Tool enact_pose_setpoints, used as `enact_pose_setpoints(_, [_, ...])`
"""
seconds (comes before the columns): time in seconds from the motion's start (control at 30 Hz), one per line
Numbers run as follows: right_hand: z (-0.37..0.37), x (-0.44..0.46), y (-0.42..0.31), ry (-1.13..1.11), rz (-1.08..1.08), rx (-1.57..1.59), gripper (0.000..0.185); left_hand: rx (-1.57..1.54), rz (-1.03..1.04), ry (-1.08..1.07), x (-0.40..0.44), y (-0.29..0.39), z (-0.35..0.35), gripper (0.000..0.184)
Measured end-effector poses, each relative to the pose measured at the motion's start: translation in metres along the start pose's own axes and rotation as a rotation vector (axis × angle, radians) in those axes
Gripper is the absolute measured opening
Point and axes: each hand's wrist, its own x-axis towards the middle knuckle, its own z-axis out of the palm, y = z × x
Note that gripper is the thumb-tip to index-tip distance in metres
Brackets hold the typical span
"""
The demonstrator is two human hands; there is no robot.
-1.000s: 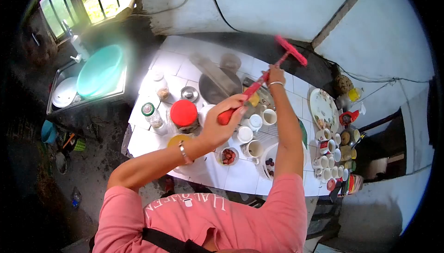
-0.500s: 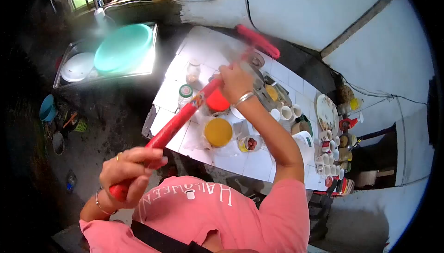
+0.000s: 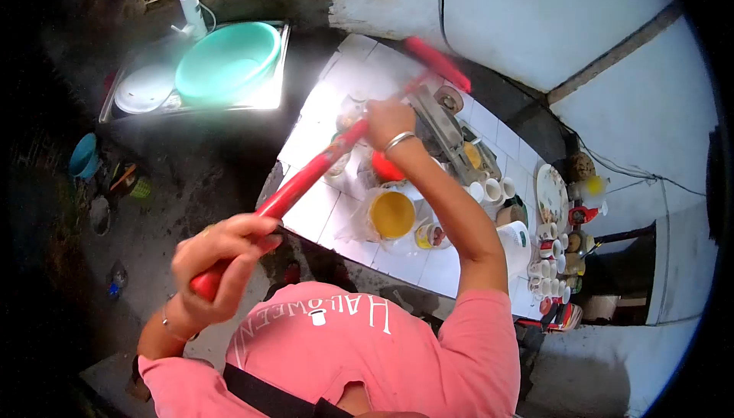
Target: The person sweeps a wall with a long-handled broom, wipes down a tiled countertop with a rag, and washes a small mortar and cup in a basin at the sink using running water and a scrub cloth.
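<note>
Both hands are wrapped round the red handle of what looks like a squeegee [image 3: 310,177], held slantwise across my body. My left hand [image 3: 222,265] grips its lower end in front of my chest. Higher up, above the tiled counter, my right hand [image 3: 388,123] closes on the shaft. The red crossbar head [image 3: 437,65] is at the far end, over the counter's back edge, and slightly blurred. Beneath my right arm are a jar with a yellow lid [image 3: 392,214], a red lid [image 3: 388,167] and a small container of brown pieces [image 3: 434,235].
A white-tiled counter [image 3: 317,219] carries a gas stove [image 3: 451,139], several mugs [image 3: 544,269] and a patterned tray [image 3: 550,196]. To the left, a sink [image 3: 264,97] holds a green basin [image 3: 229,62] and a white lid [image 3: 144,89]. A blue bucket [image 3: 84,156] is at far left.
The view has shifted, so the counter and sink appear farther right. Both hands keep their grip on the squeegee, whose head has moved slightly right in view.
</note>
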Motion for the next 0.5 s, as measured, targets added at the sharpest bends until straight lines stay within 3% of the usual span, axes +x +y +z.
enact_pose_setpoints(0.2, [-0.043,-0.029,-0.061,0.186,-0.153,0.060,0.011,0.084,0.081,0.070,-0.040,0.056,-0.042,0.011])
enact_pose_setpoints(0.27, [-0.044,-0.033,-0.055,0.200,-0.143,0.064,0.012,0.161,0.130,0.079,-0.054,0.056,-0.050,0.032])
enact_pose_setpoints(0.3, [-0.044,-0.035,-0.048,0.205,-0.136,0.068,0.012,0.075,0.111,0.059,-0.053,0.046,-0.048,0.014])
enact_pose_setpoints(0.5, [-0.010,-0.005,-0.014,0.050,-0.024,-0.110,0.025,0.002,0.068,-0.017,-0.013,-0.009,-0.027,0.009])
